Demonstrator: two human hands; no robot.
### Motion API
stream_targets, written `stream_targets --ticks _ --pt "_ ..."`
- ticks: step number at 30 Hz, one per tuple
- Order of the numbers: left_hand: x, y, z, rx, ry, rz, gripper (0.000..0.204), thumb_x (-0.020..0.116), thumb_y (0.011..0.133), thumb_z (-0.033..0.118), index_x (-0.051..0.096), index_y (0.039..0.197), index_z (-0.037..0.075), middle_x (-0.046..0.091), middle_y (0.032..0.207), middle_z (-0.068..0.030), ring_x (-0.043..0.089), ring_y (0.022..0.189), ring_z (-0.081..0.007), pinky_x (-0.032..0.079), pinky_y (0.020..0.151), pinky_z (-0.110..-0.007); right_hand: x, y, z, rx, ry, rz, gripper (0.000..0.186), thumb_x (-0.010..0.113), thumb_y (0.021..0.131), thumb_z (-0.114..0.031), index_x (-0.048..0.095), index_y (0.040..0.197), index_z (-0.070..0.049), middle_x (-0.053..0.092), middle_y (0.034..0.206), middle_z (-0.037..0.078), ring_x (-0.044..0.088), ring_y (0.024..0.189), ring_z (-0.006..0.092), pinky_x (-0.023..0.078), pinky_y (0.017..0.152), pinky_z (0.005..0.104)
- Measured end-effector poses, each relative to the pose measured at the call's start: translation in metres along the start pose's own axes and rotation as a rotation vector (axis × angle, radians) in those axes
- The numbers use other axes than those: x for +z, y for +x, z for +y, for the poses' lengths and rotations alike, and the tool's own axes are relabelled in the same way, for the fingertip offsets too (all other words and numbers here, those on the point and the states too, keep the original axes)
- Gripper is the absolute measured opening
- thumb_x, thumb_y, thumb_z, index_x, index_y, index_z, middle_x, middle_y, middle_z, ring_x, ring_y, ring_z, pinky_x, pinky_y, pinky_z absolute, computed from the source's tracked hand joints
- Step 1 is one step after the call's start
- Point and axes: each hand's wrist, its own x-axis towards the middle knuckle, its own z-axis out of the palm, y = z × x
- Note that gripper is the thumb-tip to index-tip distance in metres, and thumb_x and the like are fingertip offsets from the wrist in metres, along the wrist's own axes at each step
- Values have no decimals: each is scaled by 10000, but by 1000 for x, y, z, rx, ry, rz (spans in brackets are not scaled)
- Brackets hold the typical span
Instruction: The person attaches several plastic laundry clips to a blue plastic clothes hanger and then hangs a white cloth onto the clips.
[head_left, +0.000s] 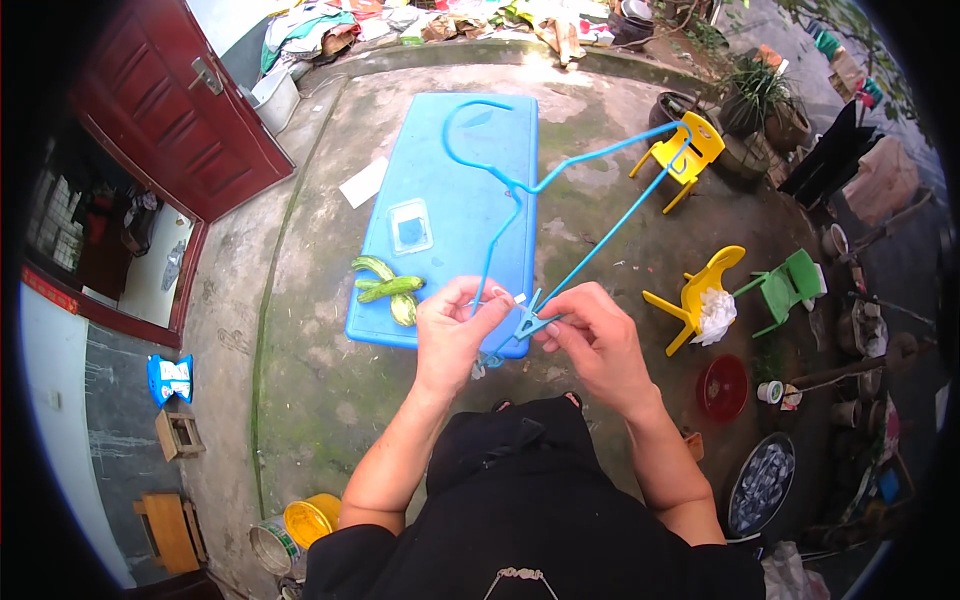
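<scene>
Above the near end of a long blue table with rounded corners (455, 235), two bare hands work close together, their fingertips just beside each other. The left hand (452, 328) has its thumb and index finger closed in a pinch around the lower end of a bright-blue, thin-framed clothes hanger (512, 186), whose curved hook points away from the body and whose frame stretches out to the right. The right hand (595, 345) is nearly closed, thumb and fingertips pressed on a small light-blue plastic clip (530, 323), which sits between the hands where the hanger's straight bar comes down; whether the clip bites on the bar cannot be told. Left of the hands, three plump, striped green squashes (390, 289) lie across and against one another on the tabletop, and beyond them rests a shallow, clear, square plastic box (410, 212). Flat on the concrete beside the table's left edge is a white rectangular sheet (364, 182). Off to the right stand one small yellow plastic chair (692, 145), a second yellow chair (715, 265) bearing a crumpled white bundle (716, 316), and a green plastic chair (790, 290) just beside it. Nearer the body sits a round dark-red basin (722, 388); at the lower left stands a yellow round bucket (312, 518).
</scene>
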Motion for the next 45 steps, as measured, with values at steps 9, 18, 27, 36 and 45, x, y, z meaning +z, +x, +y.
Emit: stream_targets --ticks 9,18,27,36,45 --pt "2 -4 8 12 -57 -1 118 676 793 -3 589 851 51 661 845 -54 405 501 19 251 408 -139 -10 0 -3 -88 137 -58 166 592 784 62 547 937 14 502 1097 130 619 826 171 529 729 260" --pt "2 -7 1 50 -45 -32 149 669 772 -65 602 897 -17 647 897 -102 604 800 -117 475 702 -213 -5 -6 3 -85 321 148 301 674 745 71 512 989 6 565 956 65 616 852 124 517 746 248" --pt "7 -14 13 5 -15 -44 169 624 792 -91 619 952 -40 642 893 -70 603 812 -96 481 711 -207 -8 -11 2 -54 437 156 256 657 760 88 495 937 -1 591 864 51 616 791 112 511 705 236" --pt "8 -13 20 -32 -9 -119 169 595 823 -76 616 988 -46 640 885 -59 585 775 -70 459 674 -177 -12 -7 -4 27 521 115 195 620 801 70 481 917 -2 610 835 72 621 724 109 505 628 223" --pt "8 -17 28 43 206 -266 240 577 827 -86 561 1059 -27 620 971 -55 431 578 22 333 484 -137 -16 -5 -2 17 375 100 237 624 799 77 453 931 -22 615 850 95 628 689 122 524 596 215"
